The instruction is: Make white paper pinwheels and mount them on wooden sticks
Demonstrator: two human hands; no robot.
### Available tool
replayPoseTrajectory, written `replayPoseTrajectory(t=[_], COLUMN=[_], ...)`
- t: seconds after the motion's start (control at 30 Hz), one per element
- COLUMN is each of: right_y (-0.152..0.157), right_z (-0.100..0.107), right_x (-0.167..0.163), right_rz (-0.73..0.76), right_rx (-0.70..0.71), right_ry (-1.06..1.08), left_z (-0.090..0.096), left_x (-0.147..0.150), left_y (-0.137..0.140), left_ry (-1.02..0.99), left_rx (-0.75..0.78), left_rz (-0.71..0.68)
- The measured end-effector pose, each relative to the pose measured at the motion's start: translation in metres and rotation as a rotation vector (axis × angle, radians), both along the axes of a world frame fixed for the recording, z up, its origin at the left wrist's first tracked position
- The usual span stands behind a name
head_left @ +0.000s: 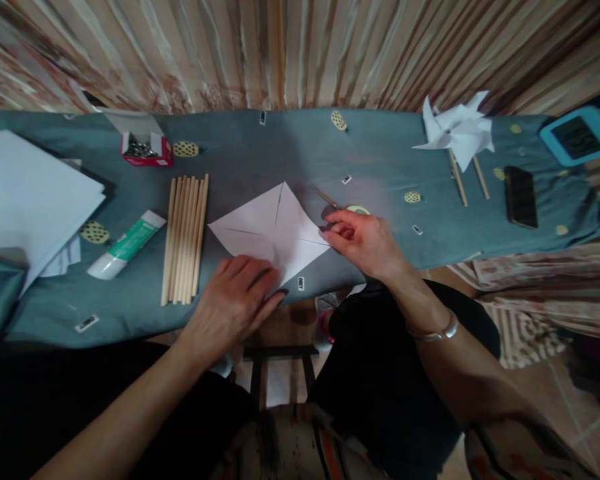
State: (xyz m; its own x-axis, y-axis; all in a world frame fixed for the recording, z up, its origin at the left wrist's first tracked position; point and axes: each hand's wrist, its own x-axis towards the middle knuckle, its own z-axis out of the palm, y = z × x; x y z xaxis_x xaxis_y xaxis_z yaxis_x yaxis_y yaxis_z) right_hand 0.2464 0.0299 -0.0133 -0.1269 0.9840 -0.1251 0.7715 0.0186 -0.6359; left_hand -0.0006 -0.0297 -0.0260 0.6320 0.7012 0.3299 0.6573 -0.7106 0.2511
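A white square of paper (295,233) lies turned like a diamond, with dark lines running in from its corners. My left hand (237,293) is at its near corner, fingers over the paper and thumb by the edge. At the paper's right corner, my right hand (363,241) is closed, thumb and forefinger pinching the edge. Just beyond those fingers lies a pair of scissors (327,198), its handle partly hidden by my right hand. Left of the paper, several wooden sticks (184,240) lie side by side.
A glue tube (130,243), an open red box of small metal pieces (147,150) and a paper stack (35,193) are at left. To the right are a white paper pinwheel (457,130) on sticks, a phone (521,197) and a blue-framed timer (579,136).
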Motion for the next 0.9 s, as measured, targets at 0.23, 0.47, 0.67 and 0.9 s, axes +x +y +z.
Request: replayPoseTrajectory(t=[0.23, 0.47, 0.67, 0.9], right_y=[-0.007, -0.018, -0.031, -0.035], right_z=[0.005, 0.008, 0.001, 0.002], right_x=[0.005, 0.005, 0.004, 0.000], right_rz=[0.017, 0.340, 0.484, 0.523], right_rx=[0.203, 0.224, 0.158, 0.096], right_ry=[-0.135, -0.059, -0.075, -0.063], left_z=[-0.006, 0.001, -0.001, -0.006], left_x=[0.004, -0.011, -0.025, -0.028], left_y=[-0.006, -0.002, 0.002, 0.002], left_ry=[0.051, 0.104, 0.094, 0.012], left_rx=[-0.023, 0.039, -0.014, -0.095], left_rz=[-0.002, -0.010, 0.034, 0.087])
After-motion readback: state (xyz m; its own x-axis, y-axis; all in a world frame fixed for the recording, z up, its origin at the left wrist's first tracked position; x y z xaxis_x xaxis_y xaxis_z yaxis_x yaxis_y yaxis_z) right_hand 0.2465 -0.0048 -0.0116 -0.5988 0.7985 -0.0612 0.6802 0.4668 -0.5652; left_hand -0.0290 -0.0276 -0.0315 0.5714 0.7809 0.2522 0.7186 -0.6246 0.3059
